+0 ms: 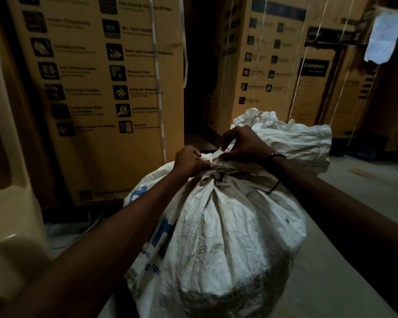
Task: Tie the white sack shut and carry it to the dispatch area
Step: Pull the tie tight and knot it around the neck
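A bulging white woven sack with blue print on its left side stands on the floor right in front of me. Its mouth is gathered into a neck, and the loose top of the sack flops away behind. A white tie strip crosses the neck. My left hand pinches one end of the strip on the left of the neck. My right hand pinches the strip and bunched fabric from above on the right. A dark band circles my right wrist.
Tall cardboard appliance boxes stand close behind the sack, with more boxes at the back right and a dark gap between them. A cream plastic unit fills the left edge. Bare floor lies to the right.
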Tool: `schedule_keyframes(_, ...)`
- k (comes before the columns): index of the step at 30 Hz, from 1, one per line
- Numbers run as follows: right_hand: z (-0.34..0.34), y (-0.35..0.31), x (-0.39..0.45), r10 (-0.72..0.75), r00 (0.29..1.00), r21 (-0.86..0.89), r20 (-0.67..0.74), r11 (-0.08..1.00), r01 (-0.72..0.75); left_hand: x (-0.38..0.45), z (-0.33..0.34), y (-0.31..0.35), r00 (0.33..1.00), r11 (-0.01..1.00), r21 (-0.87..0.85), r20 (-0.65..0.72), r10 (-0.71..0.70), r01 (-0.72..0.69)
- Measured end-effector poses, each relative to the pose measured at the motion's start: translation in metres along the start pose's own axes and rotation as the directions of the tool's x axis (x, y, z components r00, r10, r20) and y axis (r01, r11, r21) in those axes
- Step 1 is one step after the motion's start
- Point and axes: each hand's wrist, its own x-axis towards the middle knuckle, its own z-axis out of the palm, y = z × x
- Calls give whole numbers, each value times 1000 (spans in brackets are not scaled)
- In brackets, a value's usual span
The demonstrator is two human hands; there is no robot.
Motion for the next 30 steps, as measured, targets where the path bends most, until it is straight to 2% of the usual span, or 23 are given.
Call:
schedule_keyframes(2, -6, -2, 0, 13, 999, 21, -42, 1000, -12, 1, -6, 6, 1000, 999, 30, 4, 24, -24)
schedule_keyframes(5, -16, 0, 6, 31, 996, 47, -82, 999, -27, 4, -13, 14, 999, 998, -57, 39, -6, 8)
schedule_keyframes(9, -25, 13, 28, -30, 999, 41, 22, 999, 29, 24, -23, 15, 999, 995, -97, -36, -9, 5)
schedule_keyframes(13, -32, 20, 64, -9, 994, -8, 111, 1000, 10, 51, -30, 9, 999, 993, -110, 23, -34, 36)
schedule_keyframes(19, -48, 24, 103, 121, 969, 34, 214, 991, -131, 67, -37, 23, 970, 965, -146, 139, -197, 217)
schedule_keyframes(23, -68, 16, 106, 188, 937, 114, 295, 966, -230, 62, -53, 57, 918, 921, -129, 212, -336, 367)
schedule_keyframes(30, -160, -24, 100, 325, 827, 177, 459, 878, -444, 56, -114, 154, 816, 839, -42, 263, -514, 542)
